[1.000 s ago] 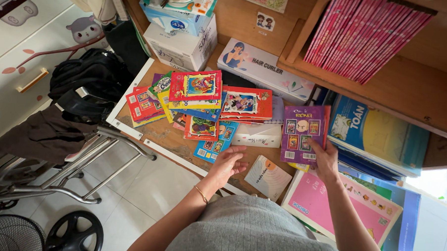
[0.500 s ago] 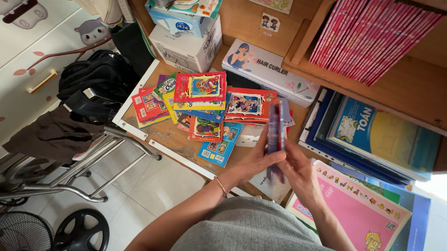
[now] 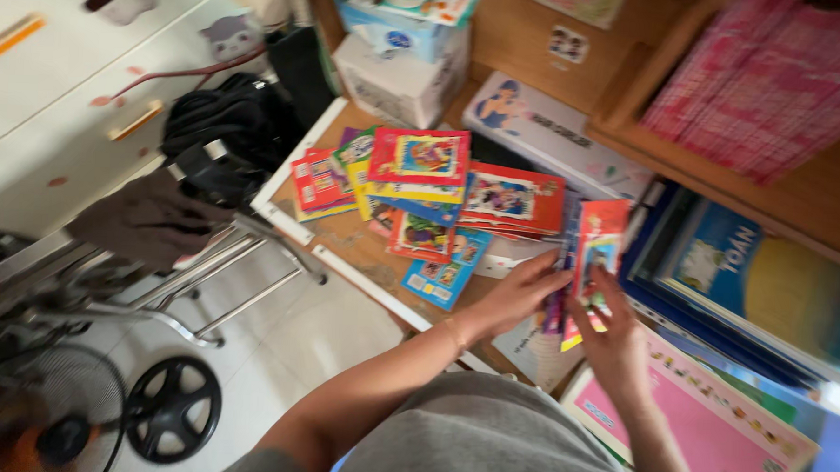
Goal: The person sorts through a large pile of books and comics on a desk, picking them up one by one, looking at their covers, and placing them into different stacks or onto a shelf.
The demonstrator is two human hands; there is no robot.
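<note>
Both hands (image 3: 566,311) now grip the booklet (image 3: 594,256), turned red-side up.

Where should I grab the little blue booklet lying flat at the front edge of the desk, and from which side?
Grip the blue booklet by its lower end, coming from the front of the desk. That end pokes out near the desk's edge with nothing on it, while its upper end looks tucked under the red-framed booklet. It lies flat and thin, so probably slide it toward the edge, then pinch thumb above, fingers beneath.
</note>
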